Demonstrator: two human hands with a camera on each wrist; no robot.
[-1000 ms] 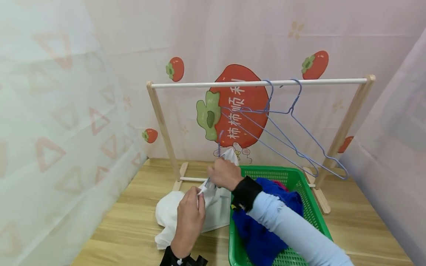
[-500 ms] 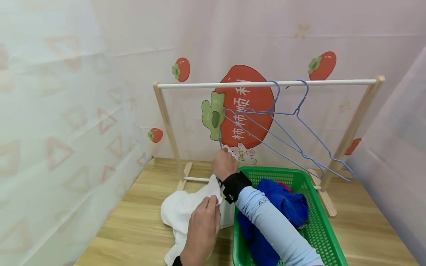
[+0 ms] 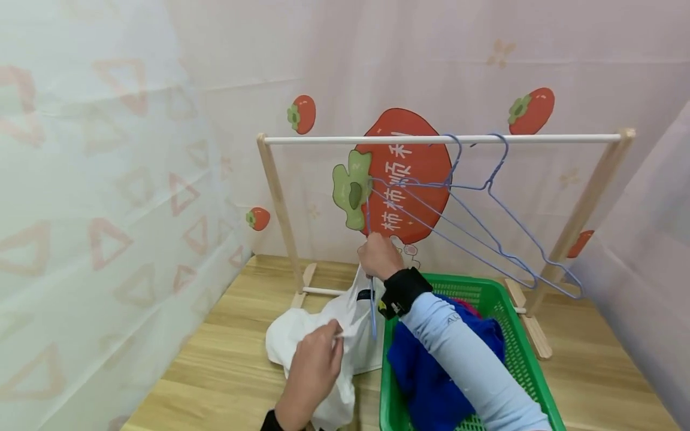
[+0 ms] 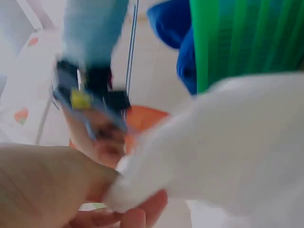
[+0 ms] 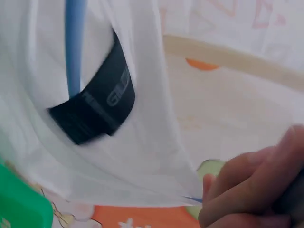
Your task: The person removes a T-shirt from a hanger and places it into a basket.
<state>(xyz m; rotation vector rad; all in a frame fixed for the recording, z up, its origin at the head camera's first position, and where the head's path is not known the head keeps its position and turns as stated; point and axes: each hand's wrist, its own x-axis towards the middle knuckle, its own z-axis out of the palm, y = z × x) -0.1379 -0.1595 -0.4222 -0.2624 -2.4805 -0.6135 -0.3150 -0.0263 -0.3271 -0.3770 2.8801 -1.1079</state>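
Note:
A white shirt [image 3: 307,335] lies partly bunched on the table, its upper part lifted. My left hand [image 3: 314,371] pinches an edge of its cloth; in the left wrist view the fabric [image 4: 213,142] stretches away from my left fingers. Higher up, my right hand [image 3: 380,257] grips a blue clothes hanger [image 3: 372,311] and shirt cloth together. The hook rises above that hand, and one arm of the hanger slants down beside the collar. In the right wrist view, a black neck label [image 5: 97,102] shows inside the collar, with the hanger bar [image 5: 74,47] passing by it.
A green basket [image 3: 530,365] holding blue cloth [image 3: 431,371] and a little red cloth stands under my right forearm. Behind it is a wooden rack with a white rail [image 3: 323,140]. Two blue hangers [image 3: 496,185] hang from the rail's right half.
My left hand has drawn toward the lower left with the cloth, away from my right hand. My right hand stays high on the hanger, whose lower arm and the dark label now show.

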